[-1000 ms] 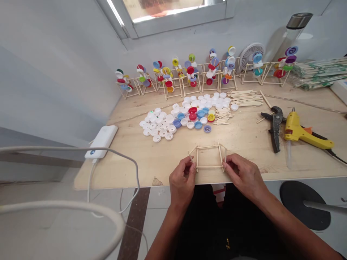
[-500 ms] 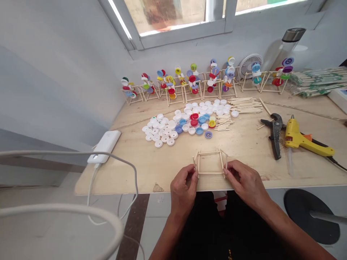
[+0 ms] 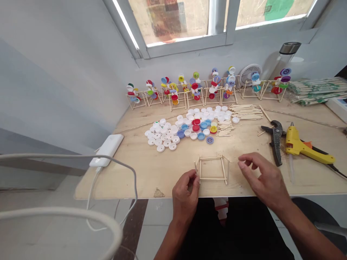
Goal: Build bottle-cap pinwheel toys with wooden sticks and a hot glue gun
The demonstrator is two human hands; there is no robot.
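Pale wood forms the rectangular bench (image 3: 130, 177), whose straight front edge runs just below both hands. The open-sided frame of thin pale wooden sticks (image 3: 213, 179) stands near this edge, right of its midpoint. Behind the frame, a strip of wood surface separates it from the spread of round white and coloured plastic caps (image 3: 172, 146). To the left, a wider span extends toward the white rectangular plastic block (image 3: 110, 148) at the left edge. To the right, the span ends at the black hand tool (image 3: 277, 148) and the yellow plastic glue gun (image 3: 298, 144).

The left hand (image 3: 185, 195) reaches over the front edge and pinches the frame's left side between thumb and fingers. The right hand (image 3: 267, 180) is released: it is held to the right of the frame, apart from it, palm side turned inward, with the fingers bent and the thumb pointing toward the frame.

Compared with the frame half a second ago, the right hand has left the frame's right side and shifted toward the glue gun. The left hand's grip is unchanged, and the stick frame keeps its place near the front edge.
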